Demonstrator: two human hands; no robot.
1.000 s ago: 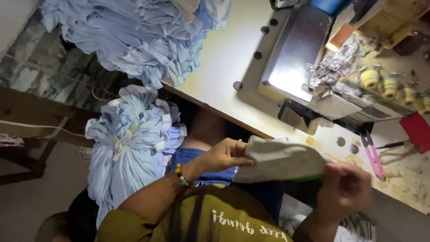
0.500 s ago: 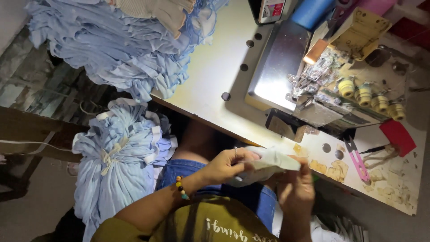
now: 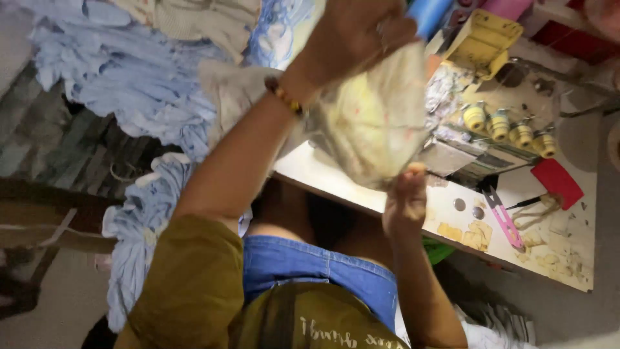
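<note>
Cream worktable scuffed, sewing machine on it, blue fabric heaps beside. Your left hand grips pale cloth piece raised over table; right hand pinches its lower edge

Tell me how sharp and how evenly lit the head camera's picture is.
Head view: the raised left hand and pale cloth are soft with motion blur; the right hand is soft too. Warm light falls on the worktable; the space under it is in deep shadow; the view is tilted.
</note>
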